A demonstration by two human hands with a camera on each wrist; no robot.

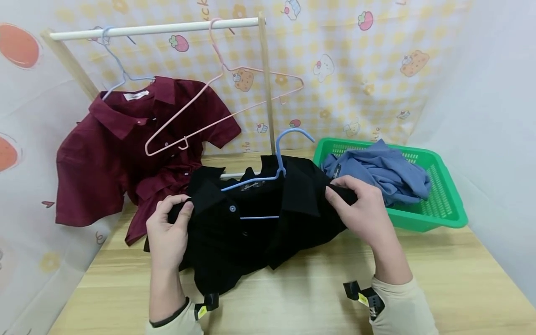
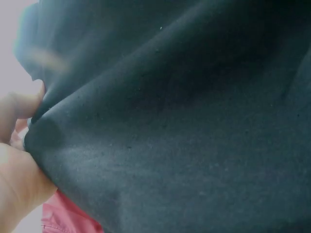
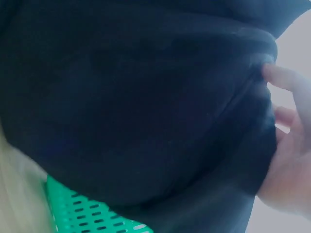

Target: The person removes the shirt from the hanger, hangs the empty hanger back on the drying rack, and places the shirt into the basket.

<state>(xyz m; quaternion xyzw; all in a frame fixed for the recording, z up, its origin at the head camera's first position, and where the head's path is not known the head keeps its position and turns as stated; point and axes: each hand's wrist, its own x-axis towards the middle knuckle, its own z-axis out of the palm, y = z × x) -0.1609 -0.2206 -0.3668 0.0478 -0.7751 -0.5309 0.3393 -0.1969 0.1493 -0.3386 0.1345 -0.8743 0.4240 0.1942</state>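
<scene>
Shirt (image 1: 222,246), one, black, in two hands (image 1: 167,235) (image 1: 366,209)

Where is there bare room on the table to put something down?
The table is bare in front of the black shirt, between the left arm and right arm. Another bare patch lies outside the right arm, in front of the green basket. It's crowded farther back, where the red shirt, black shirt and basket are close together.
</scene>
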